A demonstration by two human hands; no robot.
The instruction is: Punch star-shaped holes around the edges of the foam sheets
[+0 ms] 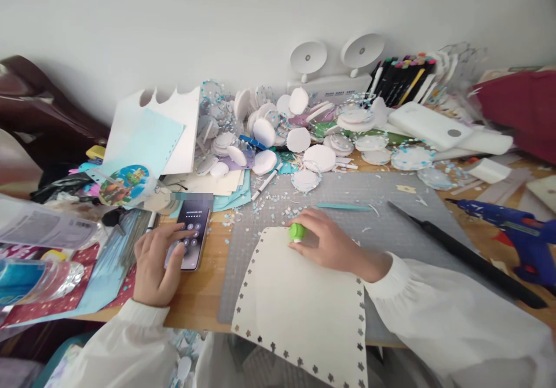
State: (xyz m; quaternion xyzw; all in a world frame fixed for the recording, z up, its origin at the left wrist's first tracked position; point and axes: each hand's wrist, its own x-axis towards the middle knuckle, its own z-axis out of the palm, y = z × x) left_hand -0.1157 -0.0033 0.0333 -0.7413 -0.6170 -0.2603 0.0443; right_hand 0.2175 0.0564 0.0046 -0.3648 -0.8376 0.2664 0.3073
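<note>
With fingers spread, my left hand rests over a phone, a fingertip at its lit number keypad. My right hand is closed around a small green craft punch with a white base. The punch sits at the upper edge of a cream sheet of paper. Small flower-shaped holes run along the sheet's left, right and near edges. The sheet lies partly on a grey cutting mat and hangs over the table's front edge.
White paper discs pile up at the back, below a twin-headed lamp. A black-handled knife and a blue glue gun lie on the right. Black pens stand behind. Left are blue paper and a clear bottle.
</note>
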